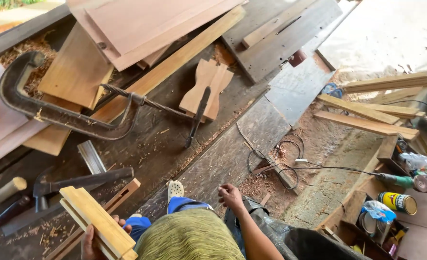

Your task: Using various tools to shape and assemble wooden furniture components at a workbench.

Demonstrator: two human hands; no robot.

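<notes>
Left hand point(92, 243) fingers grip a slotted wooden piece point(98, 221) angled up-left.

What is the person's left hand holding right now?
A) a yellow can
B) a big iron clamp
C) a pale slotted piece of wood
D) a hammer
C: the left hand grips a pale slotted piece of wood at the bottom of the view, while the big iron clamp and the hammer lie untouched on the workbench and the right hand is empty.
</notes>
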